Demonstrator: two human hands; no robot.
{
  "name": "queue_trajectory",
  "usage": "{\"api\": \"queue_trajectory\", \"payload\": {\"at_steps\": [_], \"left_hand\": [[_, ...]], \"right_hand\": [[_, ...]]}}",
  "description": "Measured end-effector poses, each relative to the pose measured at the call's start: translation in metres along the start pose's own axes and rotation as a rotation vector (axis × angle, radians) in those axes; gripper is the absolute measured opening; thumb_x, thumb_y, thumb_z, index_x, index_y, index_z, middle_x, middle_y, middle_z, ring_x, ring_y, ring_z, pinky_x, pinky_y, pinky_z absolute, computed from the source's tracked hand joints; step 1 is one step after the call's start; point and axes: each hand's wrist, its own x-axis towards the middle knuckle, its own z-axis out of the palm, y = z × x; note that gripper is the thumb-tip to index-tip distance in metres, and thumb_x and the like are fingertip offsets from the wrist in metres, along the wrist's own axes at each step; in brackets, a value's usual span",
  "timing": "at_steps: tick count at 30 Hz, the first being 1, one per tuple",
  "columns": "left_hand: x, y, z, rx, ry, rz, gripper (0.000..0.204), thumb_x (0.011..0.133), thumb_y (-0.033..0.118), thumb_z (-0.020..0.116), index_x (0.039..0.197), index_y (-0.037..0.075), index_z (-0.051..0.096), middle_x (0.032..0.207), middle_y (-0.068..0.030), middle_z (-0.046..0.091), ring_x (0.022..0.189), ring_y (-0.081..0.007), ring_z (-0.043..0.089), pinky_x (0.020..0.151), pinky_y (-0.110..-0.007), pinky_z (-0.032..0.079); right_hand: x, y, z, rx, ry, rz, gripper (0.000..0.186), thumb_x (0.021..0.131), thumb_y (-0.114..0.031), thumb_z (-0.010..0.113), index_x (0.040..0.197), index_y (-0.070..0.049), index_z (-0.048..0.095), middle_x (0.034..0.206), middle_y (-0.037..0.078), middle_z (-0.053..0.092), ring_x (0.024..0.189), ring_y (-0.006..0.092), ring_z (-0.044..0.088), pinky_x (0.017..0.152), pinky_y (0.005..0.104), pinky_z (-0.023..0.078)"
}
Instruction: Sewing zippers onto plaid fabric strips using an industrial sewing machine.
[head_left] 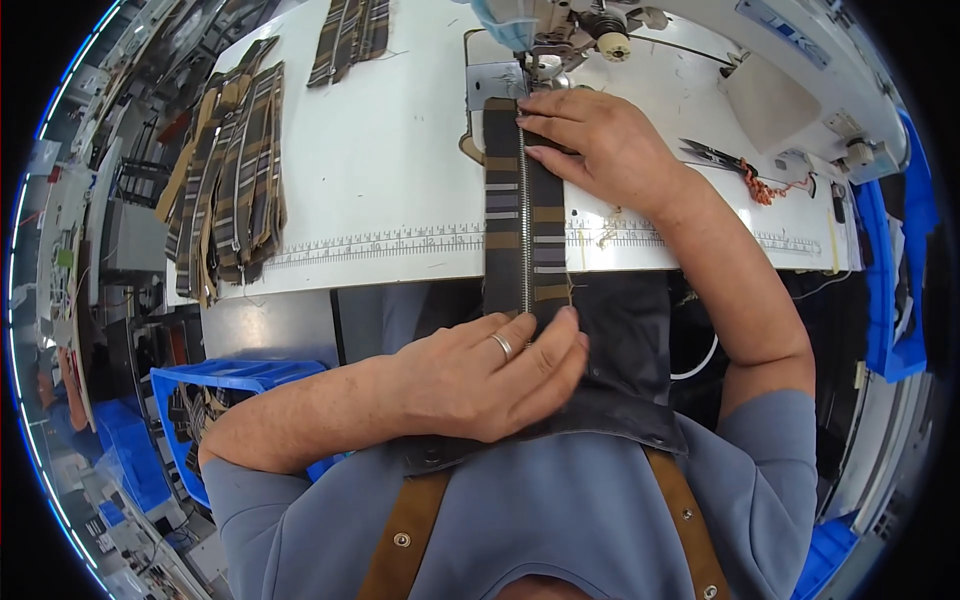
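Observation:
A brown, black and grey striped fabric strip with a metal zipper [525,200] runs from the sewing machine [535,65] over the table's front edge toward me. Around its near end, beyond the edge, the fingers of my left hand [485,375] are closed; a ring is on one finger. My right hand [610,145] lies over the strip's far right side, close to the needle area. Its fingers are stretched out, with the fingertips touching the fabric beside the zipper teeth and the thumb apart from them. The fabric under my right palm is hidden.
Striped strips lie in a pile [235,170] on the table's left, with another bundle [348,40] farther back. Black scissors [715,155] with orange-wrapped handles rest at right. A ruler scale [380,243] runs along the front edge. A blue basket [250,372] stands lower left.

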Motion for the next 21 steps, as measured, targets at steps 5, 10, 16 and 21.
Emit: {"api": "queue_trajectory", "payload": {"at_steps": [5, 10, 16, 21], "left_hand": [[-0.010, -0.008, 0.011, 0.038, 0.050, -0.021, 0.006, 0.081, -0.001, 0.070, 0.087, -0.003, 0.071, 0.100, -0.0162, 0.073, 0.091, -0.0253, 0.076, 0.077, -0.033, 0.063], [-0.013, -0.017, 0.021, 0.056, 0.067, -0.018, 0.004, 0.081, 0.000, 0.070, 0.085, -0.002, 0.071, 0.096, -0.0154, 0.075, 0.093, -0.0260, 0.077, 0.080, -0.035, 0.062], [-0.011, -0.021, 0.018, 0.090, 0.034, 0.033, 0.006, 0.086, 0.002, 0.067, 0.085, -0.002, 0.071, 0.097, -0.0167, 0.075, 0.094, -0.0263, 0.077, 0.081, -0.035, 0.061], [-0.011, -0.023, 0.023, 0.097, 0.046, 0.006, 0.006, 0.086, 0.002, 0.066, 0.086, -0.002, 0.071, 0.098, -0.0166, 0.075, 0.095, -0.0261, 0.076, 0.081, -0.036, 0.061]], "right_hand": [[-0.002, 0.000, -0.002, -0.180, -0.013, 0.131, 0.032, 0.084, -0.036, 0.078, 0.100, -0.008, 0.080, 0.105, 0.004, 0.076, 0.094, 0.0229, 0.067, 0.085, 0.0375, 0.054], [0.003, 0.001, -0.003, -0.240, -0.033, 0.109, 0.034, 0.086, -0.037, 0.077, 0.104, -0.008, 0.079, 0.108, 0.002, 0.077, 0.094, 0.0215, 0.067, 0.084, 0.0361, 0.054], [0.005, 0.000, -0.003, -0.225, -0.070, 0.101, 0.037, 0.085, -0.034, 0.078, 0.111, -0.007, 0.078, 0.116, 0.002, 0.076, 0.096, 0.0224, 0.066, 0.085, 0.0358, 0.055], [0.006, 0.001, -0.002, -0.258, -0.065, 0.128, 0.037, 0.086, -0.034, 0.078, 0.111, -0.007, 0.078, 0.117, 0.001, 0.076, 0.095, 0.0217, 0.065, 0.084, 0.0357, 0.054]]}}
